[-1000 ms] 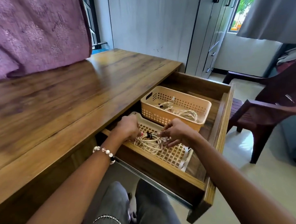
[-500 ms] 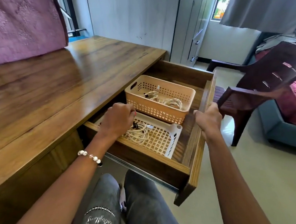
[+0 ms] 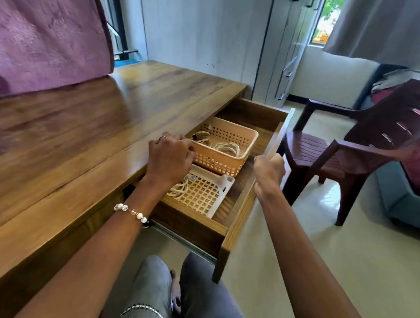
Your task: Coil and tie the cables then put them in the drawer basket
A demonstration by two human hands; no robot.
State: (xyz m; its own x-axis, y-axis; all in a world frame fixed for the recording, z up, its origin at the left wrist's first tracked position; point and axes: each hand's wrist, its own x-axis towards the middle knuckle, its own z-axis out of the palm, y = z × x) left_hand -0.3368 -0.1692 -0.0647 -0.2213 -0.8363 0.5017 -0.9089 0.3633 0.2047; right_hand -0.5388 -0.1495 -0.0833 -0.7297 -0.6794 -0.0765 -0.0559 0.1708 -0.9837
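The wooden drawer point(image 3: 235, 221) stands partly open under the table edge. At its back sits an orange basket point(image 3: 251, 137) with two coiled cream cables point(image 3: 227, 149). In front lies a white basket point(image 3: 227, 185) holding another coiled cream cable point(image 3: 180, 189), partly hidden by my wrist. My left hand point(image 3: 170, 159) hovers over the white basket by the table edge, fingers curled, nothing seen in it. My right hand point(image 3: 269, 172) grips the top edge of the drawer's front panel.
The wooden table top point(image 3: 78, 133) stretches to the left, with a purple cloth point(image 3: 34, 39) at its back. A dark plastic chair point(image 3: 367, 148) stands just right of the drawer front. A teal sofa edge point(image 3: 406, 207) is farther right. My knees are below the drawer.
My right hand left the cable and took hold of the drawer front. The drawer has slid inward under the table. My left hand has lifted off the cable toward the table edge.
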